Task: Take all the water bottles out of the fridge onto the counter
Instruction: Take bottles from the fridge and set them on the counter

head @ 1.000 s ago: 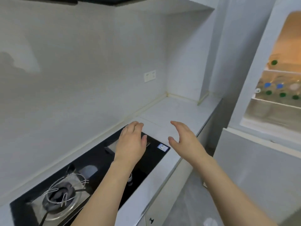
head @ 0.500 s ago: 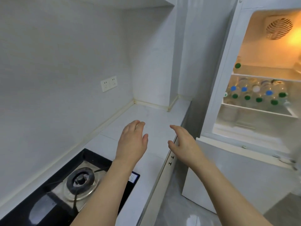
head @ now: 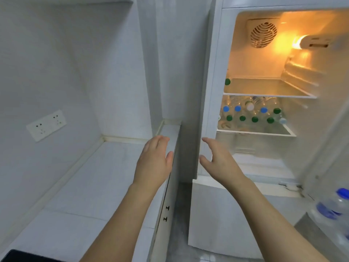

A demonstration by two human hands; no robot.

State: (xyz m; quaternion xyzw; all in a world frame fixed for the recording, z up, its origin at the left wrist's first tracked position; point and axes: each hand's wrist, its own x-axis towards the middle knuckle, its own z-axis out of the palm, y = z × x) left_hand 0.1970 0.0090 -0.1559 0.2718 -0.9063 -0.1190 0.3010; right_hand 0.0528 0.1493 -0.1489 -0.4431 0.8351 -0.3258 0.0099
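View swung right since earlier; fridge (head: 213,72) open at 2 o'clock. Bottles (head: 251,114) all shelved, counter (head: 94,176) bare. Left hand (head: 154,163), right hand (head: 220,163) spread, holding nothing.

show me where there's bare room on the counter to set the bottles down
The white counter is bare from the back wall corner out to its front edge, between the wall socket side and the fridge; only the black hob corner intrudes at bottom left. The crowding is inside the fridge: the lower shelf is packed with bottles.
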